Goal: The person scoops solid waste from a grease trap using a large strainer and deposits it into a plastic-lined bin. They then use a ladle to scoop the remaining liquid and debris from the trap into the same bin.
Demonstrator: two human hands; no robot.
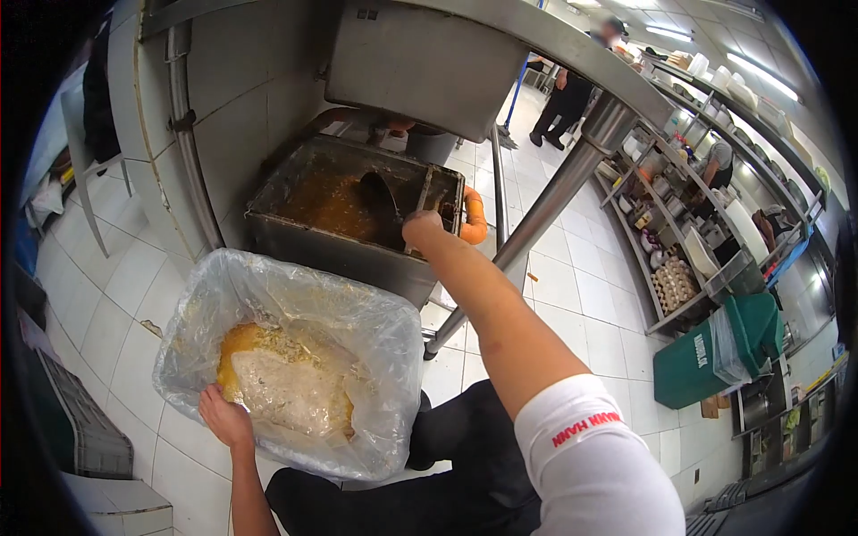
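Right hand (423,230) grips black rounded scoop (382,195), best lifted level over grey metal tank (331,254); left hand (227,417) clasps left edge of clear plastic liner (380,313).

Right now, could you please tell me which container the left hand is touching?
The plastic-lined tub nearest the camera: the left hand is on its rim. The right hand is at the metal tank; the green bin stands well apart.

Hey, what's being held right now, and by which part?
Right grip: dark scoop, seemingly by its handle end, largely hidden. Left grip: on the rim of the clear plastic liner; whether clenched can't be told.
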